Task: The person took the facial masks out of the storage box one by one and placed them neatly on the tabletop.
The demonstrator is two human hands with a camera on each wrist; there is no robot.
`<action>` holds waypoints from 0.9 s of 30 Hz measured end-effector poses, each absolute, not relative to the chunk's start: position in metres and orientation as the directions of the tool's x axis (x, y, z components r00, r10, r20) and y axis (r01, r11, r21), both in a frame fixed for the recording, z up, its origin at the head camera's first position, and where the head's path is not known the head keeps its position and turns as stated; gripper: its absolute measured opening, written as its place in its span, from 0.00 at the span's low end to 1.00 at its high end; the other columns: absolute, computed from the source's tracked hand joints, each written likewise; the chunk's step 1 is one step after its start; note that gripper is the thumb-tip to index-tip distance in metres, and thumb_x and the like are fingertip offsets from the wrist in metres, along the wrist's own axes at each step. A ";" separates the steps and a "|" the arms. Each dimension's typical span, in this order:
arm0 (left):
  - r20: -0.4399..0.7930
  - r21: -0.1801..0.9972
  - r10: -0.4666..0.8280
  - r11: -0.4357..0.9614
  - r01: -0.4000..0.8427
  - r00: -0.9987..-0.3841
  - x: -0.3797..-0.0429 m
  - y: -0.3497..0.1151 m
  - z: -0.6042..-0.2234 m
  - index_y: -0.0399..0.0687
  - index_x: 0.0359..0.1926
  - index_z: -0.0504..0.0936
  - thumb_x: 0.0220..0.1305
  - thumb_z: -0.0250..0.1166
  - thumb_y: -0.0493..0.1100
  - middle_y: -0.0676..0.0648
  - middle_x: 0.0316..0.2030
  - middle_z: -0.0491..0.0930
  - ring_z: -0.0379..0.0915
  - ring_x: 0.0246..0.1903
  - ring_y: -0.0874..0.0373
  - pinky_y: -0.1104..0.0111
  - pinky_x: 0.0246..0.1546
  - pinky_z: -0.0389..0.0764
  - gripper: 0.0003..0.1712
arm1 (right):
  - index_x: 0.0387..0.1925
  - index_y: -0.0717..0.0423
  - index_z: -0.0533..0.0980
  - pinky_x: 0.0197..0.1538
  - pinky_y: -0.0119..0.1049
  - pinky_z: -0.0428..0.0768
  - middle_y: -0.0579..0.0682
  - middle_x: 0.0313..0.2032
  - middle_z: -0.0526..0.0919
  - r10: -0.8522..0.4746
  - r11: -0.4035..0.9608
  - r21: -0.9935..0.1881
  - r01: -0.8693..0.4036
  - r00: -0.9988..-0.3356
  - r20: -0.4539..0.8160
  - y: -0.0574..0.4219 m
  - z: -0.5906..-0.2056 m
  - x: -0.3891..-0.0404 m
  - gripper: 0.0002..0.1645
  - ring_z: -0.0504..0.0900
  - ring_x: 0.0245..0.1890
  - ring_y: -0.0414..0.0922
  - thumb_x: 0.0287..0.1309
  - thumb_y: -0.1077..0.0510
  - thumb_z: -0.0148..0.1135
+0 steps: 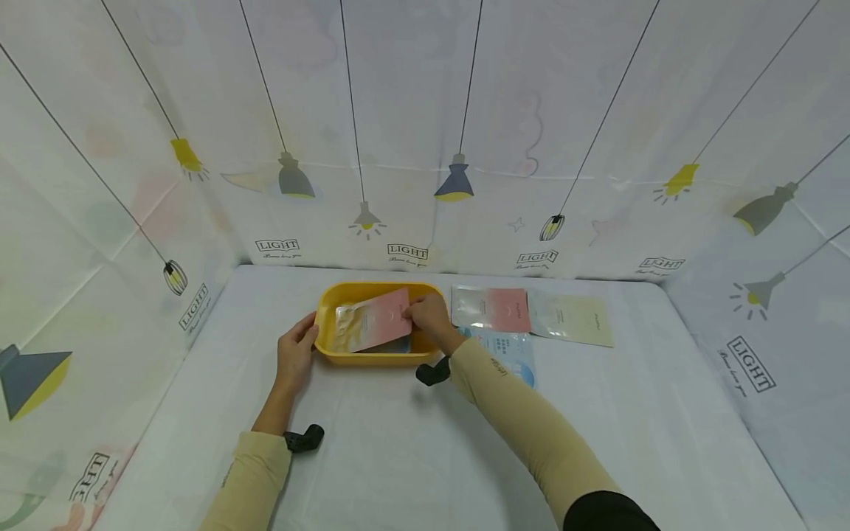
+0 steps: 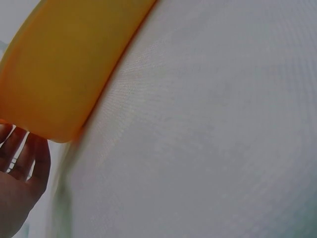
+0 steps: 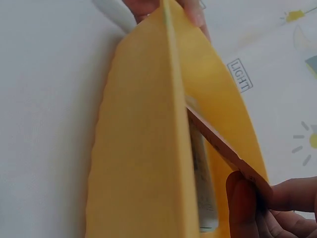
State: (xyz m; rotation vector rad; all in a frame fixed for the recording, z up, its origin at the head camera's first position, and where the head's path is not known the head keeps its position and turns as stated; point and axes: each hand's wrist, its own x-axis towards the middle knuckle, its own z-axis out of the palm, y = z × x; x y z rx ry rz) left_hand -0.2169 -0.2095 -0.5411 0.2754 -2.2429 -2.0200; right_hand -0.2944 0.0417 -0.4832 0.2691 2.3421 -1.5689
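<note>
With the tray as the dial and twelve toward the patterned sheet, the left hand is at nine o'clock, holding the end of the yellow tray, which sits flat on the white table. Inside, the pink packet slants over a lower packet, mostly covered. The right hand reaches in from four o'clock and pinches the pink packet's three o'clock edge between thumb and fingers. Beyond the tray, a second pink packet lies just beside it at three o'clock, a blue packet between three and four, partly under the sleeve, and farther out at three a pale yellow packet.

The step in hand looks like handling one packet at the tray; whether it is going in or coming out, I cannot tell. The next move seems to call for a steady tray and a light pinch, leaving the lower packet undisturbed.
</note>
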 end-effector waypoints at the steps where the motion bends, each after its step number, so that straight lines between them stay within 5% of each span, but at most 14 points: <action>1: -0.040 0.993 -0.208 0.097 -0.061 -0.977 -0.217 -0.209 -0.541 0.41 0.68 0.68 0.75 0.52 0.44 0.39 0.65 0.71 0.70 0.63 0.47 0.85 0.44 0.77 0.25 | 0.44 0.67 0.81 0.39 0.36 0.86 0.57 0.36 0.84 -0.016 0.373 -0.872 0.318 -0.937 -0.349 0.043 -0.482 -0.294 0.14 0.82 0.29 0.44 0.57 0.64 0.64; 17: -0.081 0.987 -0.203 0.118 -0.106 -0.976 -0.216 -0.208 -0.536 0.44 0.70 0.66 0.76 0.50 0.46 0.41 0.68 0.68 0.67 0.65 0.49 0.86 0.48 0.75 0.26 | 0.48 0.67 0.79 0.49 0.44 0.85 0.60 0.42 0.84 -0.038 0.254 -0.910 0.329 -0.936 -0.349 0.059 -0.469 -0.295 0.16 0.86 0.33 0.46 0.58 0.65 0.62; 27: -0.073 0.984 -0.211 0.146 -0.105 -0.975 -0.215 -0.207 -0.537 0.44 0.70 0.66 0.75 0.50 0.46 0.42 0.69 0.67 0.66 0.66 0.50 0.82 0.53 0.75 0.26 | 0.50 0.68 0.78 0.44 0.41 0.86 0.62 0.43 0.85 -0.035 0.197 -0.935 0.295 -0.951 -0.308 0.075 -0.455 -0.292 0.17 0.84 0.26 0.41 0.58 0.66 0.62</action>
